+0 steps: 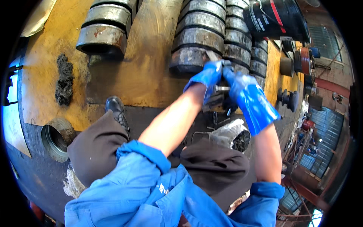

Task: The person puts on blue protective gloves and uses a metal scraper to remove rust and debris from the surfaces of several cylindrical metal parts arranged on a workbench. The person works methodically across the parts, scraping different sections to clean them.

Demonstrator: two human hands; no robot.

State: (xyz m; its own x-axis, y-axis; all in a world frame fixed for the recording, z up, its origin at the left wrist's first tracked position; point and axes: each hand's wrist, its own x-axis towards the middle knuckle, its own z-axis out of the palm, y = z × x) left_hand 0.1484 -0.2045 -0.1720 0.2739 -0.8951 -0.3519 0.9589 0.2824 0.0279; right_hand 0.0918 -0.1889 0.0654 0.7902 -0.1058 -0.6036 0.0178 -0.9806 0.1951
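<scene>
Both hands wear blue rubber gloves and are close together at the near end of a row of thick metal rings [193, 58]. My left hand [211, 75] is closed, and a flat, pale strip [211, 56] sticks out beyond its fingers against the nearest ring. My right hand [238, 81] is closed beside it, its fingers bunched near the left ones; what it grips is hidden. Below and between the gloves a short metal rod [222, 88] shows, with dark metal parts under it that I cannot make out.
More ring rows stand at the left [102, 39] and right [238, 53]. A black bucket [278, 19] lies tilted at the far right. A dark fibrous clump [64, 79] and a loose ring [58, 138] are on the left. A plastic bag [228, 134] sits near my knee.
</scene>
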